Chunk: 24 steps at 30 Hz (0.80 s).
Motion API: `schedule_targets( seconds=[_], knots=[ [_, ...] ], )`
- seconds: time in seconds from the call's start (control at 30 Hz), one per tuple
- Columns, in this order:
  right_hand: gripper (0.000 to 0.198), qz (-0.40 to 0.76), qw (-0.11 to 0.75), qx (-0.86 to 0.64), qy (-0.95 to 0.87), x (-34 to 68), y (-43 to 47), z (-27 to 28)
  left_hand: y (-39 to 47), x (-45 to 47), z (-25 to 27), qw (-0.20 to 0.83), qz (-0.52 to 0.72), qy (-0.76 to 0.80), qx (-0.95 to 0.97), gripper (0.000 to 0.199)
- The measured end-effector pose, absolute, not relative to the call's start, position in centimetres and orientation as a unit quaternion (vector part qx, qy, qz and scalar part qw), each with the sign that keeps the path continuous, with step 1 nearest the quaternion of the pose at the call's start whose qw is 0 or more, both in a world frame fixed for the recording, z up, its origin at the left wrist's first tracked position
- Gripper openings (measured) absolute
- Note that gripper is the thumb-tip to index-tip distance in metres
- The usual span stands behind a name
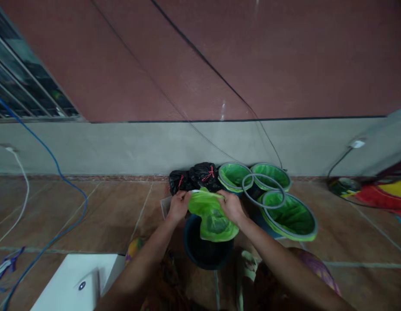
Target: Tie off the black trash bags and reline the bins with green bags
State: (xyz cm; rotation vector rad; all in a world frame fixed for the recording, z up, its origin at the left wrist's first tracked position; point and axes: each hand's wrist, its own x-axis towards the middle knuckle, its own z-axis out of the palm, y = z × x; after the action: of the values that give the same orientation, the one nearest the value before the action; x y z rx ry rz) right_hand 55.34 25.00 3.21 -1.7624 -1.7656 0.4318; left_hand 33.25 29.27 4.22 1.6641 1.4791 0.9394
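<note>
A thin green plastic bag (pixel 215 216) is stretched between my two hands above a dark blue bin (pixel 192 248). My left hand (pixel 179 204) has its fingers closed on the bag's upper left edge. At the upper right edge, my right hand (pixel 232 206) grips the same bag. The bag hangs down over the bin's opening and hides part of its far rim. A loose grey ring (pixel 246 196) rests on the neighbouring bins, to the right of my right hand.
Green-lined bins with grey rims, one nearest me (pixel 313 216), stand on the right by the wall. Black tied bags (pixel 203 175) lie behind my hands. A white box (pixel 74 280), a blue cable (pixel 59 172) and purple scissors-like tool (pixel 9 263) are at left.
</note>
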Motion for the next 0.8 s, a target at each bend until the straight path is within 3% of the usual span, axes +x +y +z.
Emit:
schedule_targets(
  seconds=[0.1, 0.2, 0.37, 0.53, 0.7, 0.8],
  knots=[
    [0.027, 0.134, 0.270, -0.668, -0.681, 57.5, 23.5, 2.7, 28.4, 33.8, 4.3, 0.496, 0.419, 0.553, 0.522, 0.051],
    [0.028, 0.113, 0.233, -0.681, -0.685, 59.4, 22.5, 2.2, 27.8, 33.4, 5.0, 0.528, 0.400, 0.534, 0.525, 0.054],
    [0.030, 0.082, 0.247, -0.746, -0.613, 62.0, 21.9, 1.3, 27.5, 30.9, 6.3, 0.485, 0.262, 0.493, 0.673, 0.046],
    [0.036, 0.099, 0.392, -0.804, -0.436, 66.2, 21.9, 0.1, 27.8, 27.7, 5.9, 0.400, 0.109, 0.468, 0.780, 0.017],
    [0.043, 0.120, 0.466, -0.816, -0.320, 68.9, 20.9, -0.8, 27.9, 26.2, 3.8, 0.311, 0.172, 0.558, 0.750, 0.014],
    [0.042, 0.095, 0.416, -0.836, -0.346, 68.2, 19.5, -1.5, 27.2, 26.7, 2.7, 0.296, 0.248, 0.646, 0.659, 0.021]
  ],
)
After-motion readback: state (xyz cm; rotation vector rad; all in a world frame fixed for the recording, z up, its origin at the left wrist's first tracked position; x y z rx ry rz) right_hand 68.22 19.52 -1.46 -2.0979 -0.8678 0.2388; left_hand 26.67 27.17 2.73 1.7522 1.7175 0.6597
